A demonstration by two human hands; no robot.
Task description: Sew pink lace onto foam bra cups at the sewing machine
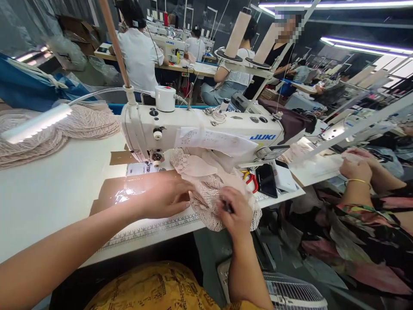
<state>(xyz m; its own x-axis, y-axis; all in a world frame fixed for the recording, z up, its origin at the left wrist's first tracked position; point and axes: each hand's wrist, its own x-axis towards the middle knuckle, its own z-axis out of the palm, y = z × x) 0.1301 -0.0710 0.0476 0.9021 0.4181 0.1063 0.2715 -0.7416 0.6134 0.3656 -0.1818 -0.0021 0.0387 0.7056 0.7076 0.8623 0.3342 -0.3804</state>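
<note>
A piece of pale pink lace fabric lies bunched on the white table in front of a white JUKI sewing machine. My left hand rests flat on the table beside the needle area, its fingertips touching the lace. At the table's front edge my right hand is closed on the lace and pinches a small dark tool that I cannot make out.
A stack of pink lace pieces lies at the back left under an LED lamp bar. Red-handled snips and a black phone lie to the right. A co-worker's hands work at the right; other people sew behind.
</note>
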